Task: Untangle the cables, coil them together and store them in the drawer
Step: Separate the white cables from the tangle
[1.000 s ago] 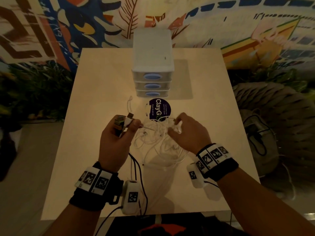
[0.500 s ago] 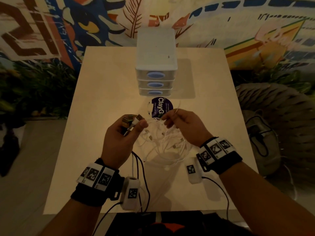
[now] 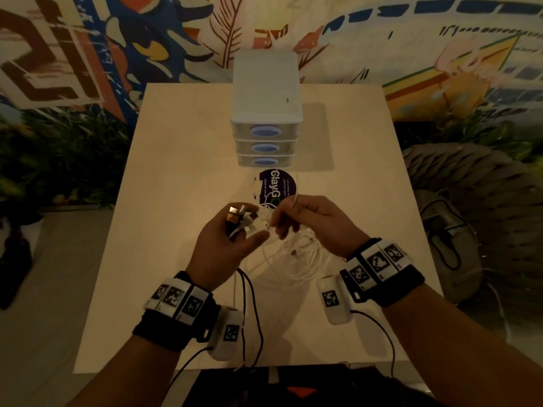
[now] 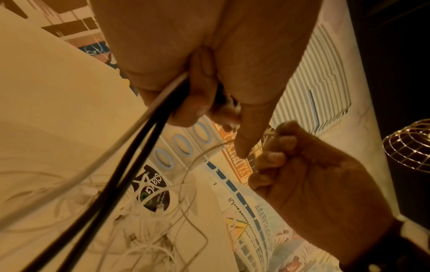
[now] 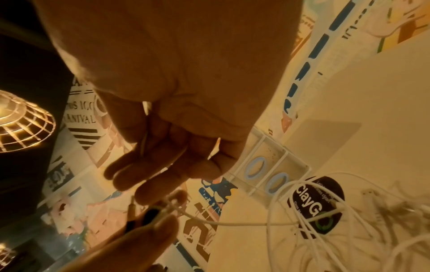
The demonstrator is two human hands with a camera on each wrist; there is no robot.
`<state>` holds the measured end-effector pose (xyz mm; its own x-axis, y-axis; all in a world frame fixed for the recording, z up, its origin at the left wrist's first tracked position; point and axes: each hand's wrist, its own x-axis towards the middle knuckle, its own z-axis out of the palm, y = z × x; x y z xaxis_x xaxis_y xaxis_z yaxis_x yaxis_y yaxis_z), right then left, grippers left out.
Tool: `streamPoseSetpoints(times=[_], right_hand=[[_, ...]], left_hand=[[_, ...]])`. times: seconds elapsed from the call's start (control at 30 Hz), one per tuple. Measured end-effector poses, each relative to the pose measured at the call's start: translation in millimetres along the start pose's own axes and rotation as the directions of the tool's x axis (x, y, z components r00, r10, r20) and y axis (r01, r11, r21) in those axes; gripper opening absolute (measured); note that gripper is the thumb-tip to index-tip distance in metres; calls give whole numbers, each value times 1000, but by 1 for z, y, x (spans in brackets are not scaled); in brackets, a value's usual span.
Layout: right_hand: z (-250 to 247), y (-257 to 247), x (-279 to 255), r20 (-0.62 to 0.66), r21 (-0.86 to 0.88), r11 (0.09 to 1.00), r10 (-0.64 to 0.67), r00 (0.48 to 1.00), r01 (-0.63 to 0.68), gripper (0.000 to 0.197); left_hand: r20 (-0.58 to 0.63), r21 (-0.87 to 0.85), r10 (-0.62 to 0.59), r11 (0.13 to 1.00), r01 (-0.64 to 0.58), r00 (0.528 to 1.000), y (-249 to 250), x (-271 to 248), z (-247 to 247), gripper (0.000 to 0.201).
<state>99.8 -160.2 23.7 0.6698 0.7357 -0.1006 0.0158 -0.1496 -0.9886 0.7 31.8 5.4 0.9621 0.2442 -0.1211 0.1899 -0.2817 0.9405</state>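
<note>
Pale surface (image 3: 182, 201) fills frame centre; bare room at its left and right edges. Drawer unit (image 3: 266, 113) at upper centre, three drawers closed, purple sticker (image 3: 276, 186) just below it. Left hand (image 3: 223, 245): grip closed around a bundle of plugs (image 3: 238, 218) and black cables (image 4: 130, 152). Right hand (image 3: 311, 221): grip pinching a thin white cable (image 5: 232, 223). White cable tangle (image 3: 296, 257) below the hands, lower centre, near the front edge.
</note>
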Motion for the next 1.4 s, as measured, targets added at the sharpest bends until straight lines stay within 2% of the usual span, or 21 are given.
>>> streamPoseSetpoints(times=[0.07, 0.13, 0.2, 0.23, 0.3, 0.37, 0.4, 0.47, 0.57, 0.67, 0.83, 0.93, 1.0, 1.1, 1.17, 1.27, 1.4], right_hand=[[6, -4, -2, 94, -2, 1000, -19, 995, 19, 36], [10, -4, -5, 151, 11, 1000, -7, 988, 5, 31], [11, -4, -9, 176, 47, 998, 23, 984, -32, 17], [11, -2, -10, 163, 36, 999, 34, 986, -41, 19], [8, 8, -11, 80, -78, 995, 66, 995, -60, 53], [9, 19, -5, 6, -258, 961, 106, 994, -101, 70], [11, 26, 0, -5, -359, 928, 108, 994, -103, 66], [16, 41, 11, 21, -528, 844, 123, 992, -93, 45], [22, 60, 26, 5, -680, 720, 195, 981, -140, 25], [20, 68, 33, -89, -741, 638, 220, 971, -212, 19], [-5, 76, 32, -193, -736, 584, 304, 933, -343, 23], [-14, 77, 31, -218, -716, 617, 245, 945, -325, 22], [-15, 75, 31, -223, -686, 679, 147, 964, -262, 20], [-15, 69, 34, -269, -572, 796, 46, 962, -199, 17], [-15, 65, 35, -291, -492, 855, 16, 957, -164, 14], [-13, 58, 33, -260, -419, 902, -8, 966, -105, 8], [-10, 56, 28, -218, -350, 930, 31, 976, -108, 16]], left_hand=[[56, 80, 18, 997, -22, 998, -2, 1, 4, 33], [106, 136, 1, 991, -15, 994, -5, 3, 8, 19], [105, 172, 0, 985, -18, 994, -5, 2, 9, 7], [83, 174, -2, 985, -12, 997, -4, 1, 8, 8], [30, 120, -27, 993, 23, 999, 0, -1, 4, 8], [-4, 49, -34, 998, 34, 999, 4, -2, 0, 10], [-10, 22, -22, 1000, 22, 1000, 6, -3, -2, 11], [-13, -20, 19, 1000, -19, 1000, 10, -4, -4, 12], [-28, -65, 69, 995, -71, 997, 15, -7, -5, 15], [-68, -112, 113, 986, -121, 991, 14, -9, -7, 16], [-157, -231, 113, 962, -148, 981, 8, -9, -17, 17], [-203, -220, 92, 966, -137, 975, 4, -8, -24, 22], [-227, -190, 71, 975, -116, 971, 1, -6, -27, 24], [-221, -121, 61, 989, -90, 973, -2, -5, -27, 17], [-195, -54, 63, 996, -75, 979, -2, -3, -24, 13], [-112, -5, 35, 999, -36, 993, -1, -1, -17, 15], [-14, 98, -3, 995, 4, 1000, 0, 2, -7, 20]])
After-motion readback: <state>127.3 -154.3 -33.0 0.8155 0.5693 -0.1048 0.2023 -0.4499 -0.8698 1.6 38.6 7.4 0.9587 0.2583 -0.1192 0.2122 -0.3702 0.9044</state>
